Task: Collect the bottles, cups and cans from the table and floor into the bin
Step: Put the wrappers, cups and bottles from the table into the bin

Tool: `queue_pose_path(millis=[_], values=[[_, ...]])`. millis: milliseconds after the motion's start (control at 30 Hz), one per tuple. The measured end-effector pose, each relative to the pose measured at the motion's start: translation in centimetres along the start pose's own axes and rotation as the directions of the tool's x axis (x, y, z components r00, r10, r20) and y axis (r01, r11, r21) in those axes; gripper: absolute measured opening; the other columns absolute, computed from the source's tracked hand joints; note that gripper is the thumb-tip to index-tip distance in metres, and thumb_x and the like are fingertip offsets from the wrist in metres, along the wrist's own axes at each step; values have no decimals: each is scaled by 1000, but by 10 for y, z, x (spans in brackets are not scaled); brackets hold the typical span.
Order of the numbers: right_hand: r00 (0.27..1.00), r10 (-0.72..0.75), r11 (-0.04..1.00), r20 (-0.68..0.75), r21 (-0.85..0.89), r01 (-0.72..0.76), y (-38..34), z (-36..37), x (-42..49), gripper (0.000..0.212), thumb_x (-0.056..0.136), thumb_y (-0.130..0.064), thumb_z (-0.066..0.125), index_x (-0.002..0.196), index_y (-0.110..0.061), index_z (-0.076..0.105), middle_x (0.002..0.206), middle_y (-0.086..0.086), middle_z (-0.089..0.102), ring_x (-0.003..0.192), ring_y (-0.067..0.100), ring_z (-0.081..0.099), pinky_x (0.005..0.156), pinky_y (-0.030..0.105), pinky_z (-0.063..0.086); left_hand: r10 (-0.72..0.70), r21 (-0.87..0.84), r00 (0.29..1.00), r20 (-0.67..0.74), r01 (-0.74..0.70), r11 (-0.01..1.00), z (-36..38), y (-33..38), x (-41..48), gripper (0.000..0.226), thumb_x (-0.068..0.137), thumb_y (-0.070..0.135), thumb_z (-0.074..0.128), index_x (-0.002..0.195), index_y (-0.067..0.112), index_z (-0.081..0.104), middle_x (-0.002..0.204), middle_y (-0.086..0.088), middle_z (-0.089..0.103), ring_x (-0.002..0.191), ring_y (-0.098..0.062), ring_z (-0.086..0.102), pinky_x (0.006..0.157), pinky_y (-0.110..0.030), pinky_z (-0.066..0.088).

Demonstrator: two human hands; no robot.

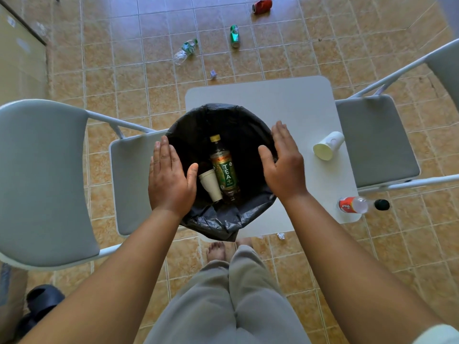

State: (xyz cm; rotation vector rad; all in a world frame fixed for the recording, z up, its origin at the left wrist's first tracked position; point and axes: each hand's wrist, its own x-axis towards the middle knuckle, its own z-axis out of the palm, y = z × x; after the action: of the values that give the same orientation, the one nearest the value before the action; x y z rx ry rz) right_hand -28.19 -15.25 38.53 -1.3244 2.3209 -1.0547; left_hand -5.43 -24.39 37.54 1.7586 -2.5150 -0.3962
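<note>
A bin with a black liner [238,115] stands at the left edge of the white table [285,100]. Inside lie a tea bottle [223,170] and a paper cup [211,184]. My left hand [169,180] and my right hand [283,165] hover flat over the bin's left and right rim, fingers straight, holding nothing. A white paper cup [327,145] lies on its side on the table. A red-labelled bottle [355,204] lies at the table's near right corner. On the floor beyond lie a clear bottle [185,51], a green can [234,36] and a red can [262,6].
Grey folding chairs stand at the left [44,175] and right [375,140] of the table. Crumpled paper bits lie on the tiles at the far side [213,74] and the near side [281,235]. My bare feet [217,250] are below the table edge. Dark sandals [39,299] sit bottom left.
</note>
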Motion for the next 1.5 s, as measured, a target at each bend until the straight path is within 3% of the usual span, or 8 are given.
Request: queue_pose_path(millis=[167, 500, 633, 767, 933, 1100, 1300, 1500], values=[[956, 251, 966, -150, 106, -236, 41, -14, 22, 40, 98, -27, 43, 130, -6, 58, 135, 8, 57, 128, 17, 50, 107, 15, 33, -5, 0, 1000, -13, 5, 1000, 0, 1, 0, 71, 98, 50, 28, 150, 2, 19, 162, -9, 5, 149, -21, 0, 120, -40, 10], [761, 482, 829, 434, -508, -236, 139, 45, 33, 26, 87, -29, 52, 108, -15, 60, 110, 10, 59, 95, 32, 56, 72, 34, 47, -6, 4, 999, -33, 6, 1000, 2, 1, 1, 74, 96, 54, 23, 151, 3, 17, 162, -6, 3, 149, -17, -2, 120, -39, 10], [734, 450, 862, 510, -464, -206, 153, 71, 32, 41, 87, -33, 50, 126, -21, 47, 133, 5, 51, 116, 31, 51, 89, 45, 50, -6, -10, 999, -52, 6, 1000, 4, 1, 1, 74, 96, 54, 23, 151, 4, 16, 162, -4, 3, 148, -15, -4, 120, -37, 9], [658, 572, 810, 490, -212, -547, 162, 83, 25, 60, 89, -35, 36, 147, -19, 32, 151, 8, 38, 136, 27, 39, 108, 46, 36, -6, -17, 998, -65, 5, 1000, 4, 0, 1, 73, 97, 52, 25, 151, 4, 17, 162, -4, 4, 148, -15, -3, 120, -34, 6], [740, 558, 817, 376, -403, -412, 163, 91, 25, 42, 90, -42, 41, 127, -24, 42, 128, 13, 50, 106, 39, 52, 88, 47, 48, -4, -26, 997, -79, 2, 1000, 5, 1, 0, 71, 97, 50, 26, 150, 4, 18, 162, -4, 5, 148, -15, -2, 119, -30, 5], [744, 470, 875, 475, -363, -321, 169, 84, 17, 49, 90, -33, 40, 136, -14, 44, 136, 13, 50, 121, 34, 49, 99, 45, 44, -8, -29, 997, -76, 6, 1000, 6, 0, 1, 72, 97, 52, 25, 151, 5, 17, 162, -3, 4, 148, -13, -3, 119, -30, 5], [923, 239, 893, 300, -441, -87, 146, 48, 32, 20, 94, -18, 42, 102, -13, 59, 101, 10, 64, 91, 32, 57, 70, 34, 47, -4, -17, 998, -60, 3, 1000, 5, 0, 1, 72, 97, 52, 26, 150, 4, 18, 162, -5, 5, 149, -16, -2, 119, -32, 5], [994, -38, 992, -99, -126, 25, 70, -22, 41, 32, 97, -14, 47, 124, -1, 60, 122, 16, 65, 113, 30, 60, 100, 29, 43, -13, -31, 999, -31, 12, 999, 0, 2, 0, 72, 97, 49, 29, 150, 2, 19, 162, -7, 5, 149, -19, 0, 120, -39, 11]])
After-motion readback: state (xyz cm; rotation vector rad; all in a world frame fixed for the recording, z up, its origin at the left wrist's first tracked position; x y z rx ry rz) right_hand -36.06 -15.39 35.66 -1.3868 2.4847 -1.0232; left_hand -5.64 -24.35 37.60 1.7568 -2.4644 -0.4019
